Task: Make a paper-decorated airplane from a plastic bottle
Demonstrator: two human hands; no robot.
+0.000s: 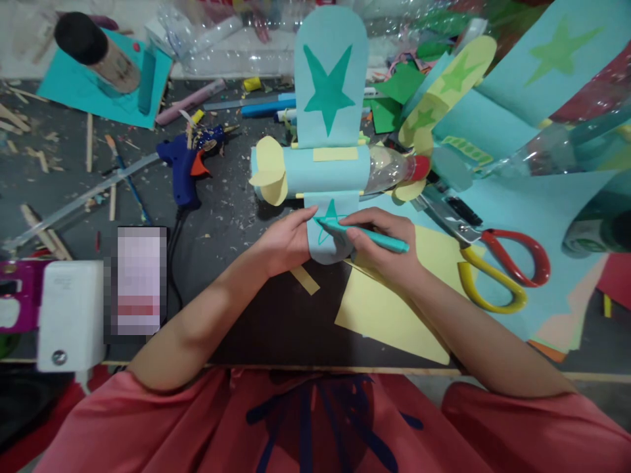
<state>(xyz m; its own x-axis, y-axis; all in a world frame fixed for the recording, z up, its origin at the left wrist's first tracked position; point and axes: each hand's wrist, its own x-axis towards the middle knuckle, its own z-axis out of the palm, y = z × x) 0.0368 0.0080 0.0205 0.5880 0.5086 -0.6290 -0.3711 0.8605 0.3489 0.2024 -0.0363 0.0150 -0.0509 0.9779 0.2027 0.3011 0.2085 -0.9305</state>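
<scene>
Dark table (276,328) fills most of the view, clock centred on the bottle plane, 12 = away from wearer. Bottle plane (328,172) lies on its side mid-table, blue paper round a clear bottle, far wing (362,66) at 12, red cap (420,168) at 3, yellow paper propeller (272,172) at 9. Yellow sheet (389,315) at 5, scissors (468,231) near 4, glue gun (183,167) at 9, well apart from the plane. Near wing (320,249) at 6, under both hands. Right hand (389,240) between 4 and 5, closed round a marker (379,238) in a narrow writing grip, tip at a star outline (323,231) on that wing. Left hand (288,242) at 7, narrow pinch on the wing's edge, thumb on top, fingers partly hidden underneath. Handling, my guess: plane light, hollow; wrapped body fairly stiff, bare plastic by the cap slippery, wings bendy and easy to crease or pull off at the joint. Best hold: wrapped body to lift, wing backed flat from below, fingers clear of wet ink
</scene>
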